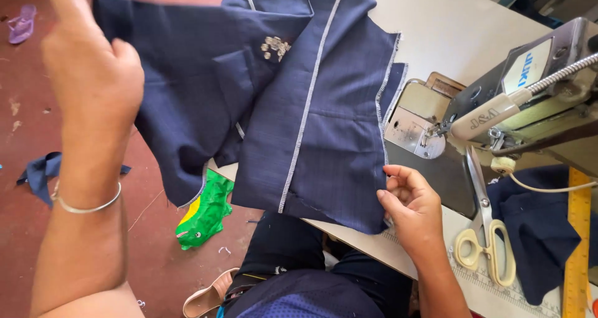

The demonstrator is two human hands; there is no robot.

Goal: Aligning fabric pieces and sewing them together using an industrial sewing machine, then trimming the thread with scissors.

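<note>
My left grip [93,75] is clamped on the navy garment [299,106], lifting it left of the sewing machine [536,94]. My right grip [411,206] pinches its lower edge just beside the scissors [486,231] on the desk [448,25].

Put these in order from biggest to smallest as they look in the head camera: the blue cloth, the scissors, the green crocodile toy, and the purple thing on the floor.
1. Blue cloth, by far the largest.
2. Scissors and green crocodile toy: these look alike; the toy lies farther away on the floor, so I won't rank them.
3. Purple thing, smallest, partly cut off.
</note>
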